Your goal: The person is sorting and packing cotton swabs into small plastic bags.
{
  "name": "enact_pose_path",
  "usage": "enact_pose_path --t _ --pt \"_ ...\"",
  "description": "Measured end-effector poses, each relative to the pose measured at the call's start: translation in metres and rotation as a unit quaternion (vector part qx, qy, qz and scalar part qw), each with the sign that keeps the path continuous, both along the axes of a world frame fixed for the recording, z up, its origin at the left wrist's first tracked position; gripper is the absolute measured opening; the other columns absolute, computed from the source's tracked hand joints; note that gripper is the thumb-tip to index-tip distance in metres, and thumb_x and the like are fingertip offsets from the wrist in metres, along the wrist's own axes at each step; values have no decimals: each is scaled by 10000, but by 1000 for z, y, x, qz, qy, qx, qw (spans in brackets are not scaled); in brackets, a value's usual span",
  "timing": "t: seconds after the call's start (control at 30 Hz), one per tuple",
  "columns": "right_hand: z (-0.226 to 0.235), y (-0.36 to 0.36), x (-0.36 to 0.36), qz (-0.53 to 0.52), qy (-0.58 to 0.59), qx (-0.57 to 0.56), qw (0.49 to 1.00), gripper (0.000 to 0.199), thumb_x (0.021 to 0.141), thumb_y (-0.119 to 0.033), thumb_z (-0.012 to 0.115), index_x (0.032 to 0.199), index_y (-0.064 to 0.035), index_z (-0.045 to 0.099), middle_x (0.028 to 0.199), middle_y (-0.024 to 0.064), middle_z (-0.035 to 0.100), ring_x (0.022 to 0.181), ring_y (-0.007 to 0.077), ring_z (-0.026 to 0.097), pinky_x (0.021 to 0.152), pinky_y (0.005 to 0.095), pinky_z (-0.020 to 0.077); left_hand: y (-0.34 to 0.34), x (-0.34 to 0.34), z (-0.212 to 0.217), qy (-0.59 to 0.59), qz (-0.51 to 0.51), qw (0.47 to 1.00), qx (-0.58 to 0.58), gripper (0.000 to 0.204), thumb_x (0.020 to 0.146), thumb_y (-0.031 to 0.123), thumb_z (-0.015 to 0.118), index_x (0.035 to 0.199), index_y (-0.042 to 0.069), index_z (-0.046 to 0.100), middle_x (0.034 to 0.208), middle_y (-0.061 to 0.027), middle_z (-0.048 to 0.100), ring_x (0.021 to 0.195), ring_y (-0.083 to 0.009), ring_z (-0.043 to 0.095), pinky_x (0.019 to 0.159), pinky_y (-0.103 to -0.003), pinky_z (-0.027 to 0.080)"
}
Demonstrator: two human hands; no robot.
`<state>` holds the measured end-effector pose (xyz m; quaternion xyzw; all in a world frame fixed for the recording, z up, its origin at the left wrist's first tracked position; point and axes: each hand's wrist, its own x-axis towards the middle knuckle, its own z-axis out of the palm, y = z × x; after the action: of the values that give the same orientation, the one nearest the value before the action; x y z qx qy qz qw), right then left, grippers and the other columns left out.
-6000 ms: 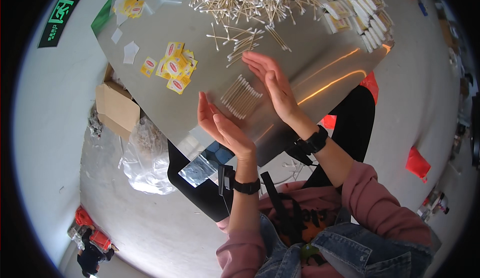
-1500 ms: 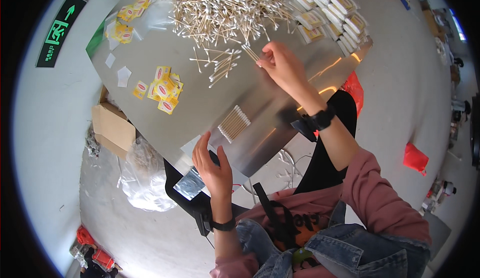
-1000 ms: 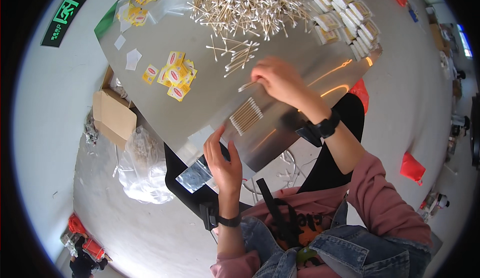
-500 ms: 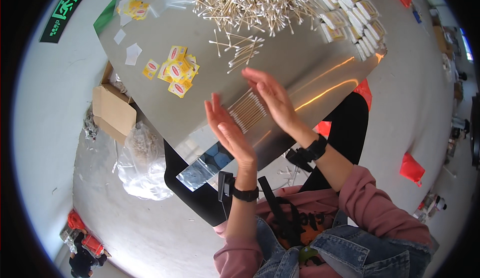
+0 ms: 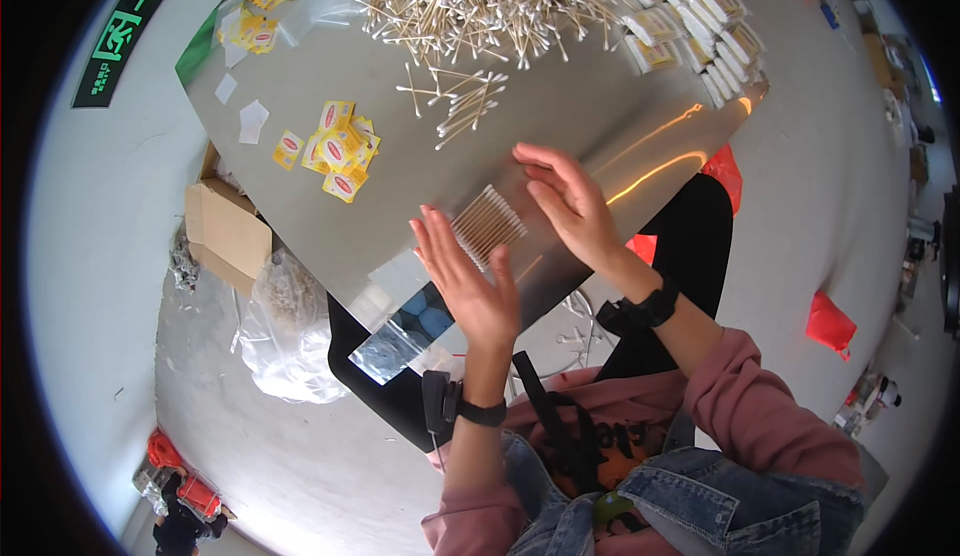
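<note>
A flat row of cotton swabs lies side by side on the metal tabletop, between my two hands. My left hand is at the row's near left side, fingers stretched out and thumb apart; whether it touches the swab ends I cannot tell. To the right of the row, my right hand is held with its fingers extended and holds nothing; a gap shows between it and the swabs. Farther off lies a small loose group of swabs, just before a big heap of cotton swabs.
Yellow-and-white printed cards lie left on the table. Filled small packs are stacked at the far right. Clear plastic bags lie at the near edge. An opened cardboard box stands beyond the left edge.
My right hand has moved rightward, away from the row of swabs. My left hand has shifted slightly, its thumb now more spread. The row looks more even, and the whole view has shifted a little.
</note>
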<state>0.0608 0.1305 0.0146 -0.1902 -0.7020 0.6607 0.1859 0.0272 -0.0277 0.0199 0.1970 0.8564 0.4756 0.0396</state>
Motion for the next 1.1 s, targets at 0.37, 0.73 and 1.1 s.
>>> enact_pose_path --t 0.37,0.73,1.1 --pt "-9 8 28 101 34 334 937 145 767 -6 710 877 -87 662 977 33 603 943 254 579 850 384 462 3 6 -18 139 -109 932 -315 1020 885 632 561 1503 -110 235 1587 -274 225 1502 -399 166 1208 -503 164" --pt "-11 6 25 107 29 368 923 135 743 -13 680 840 -99 642 1008 21 597 986 249 569 882 385 441 4 7 -21 149 -106 930 -319 993 889 608 570 1503 -103 248 1585 -273 235 1497 -400 187 1206 -505 169" --pt "-10 5 18 88 27 363 927 117 757 -33 675 833 -115 639 1029 24 601 1020 248 564 904 392 430 4 7 -22 142 -101 933 -316 981 883 583 590 1498 -106 260 1580 -275 246 1498 -396 190 1207 -505 166"
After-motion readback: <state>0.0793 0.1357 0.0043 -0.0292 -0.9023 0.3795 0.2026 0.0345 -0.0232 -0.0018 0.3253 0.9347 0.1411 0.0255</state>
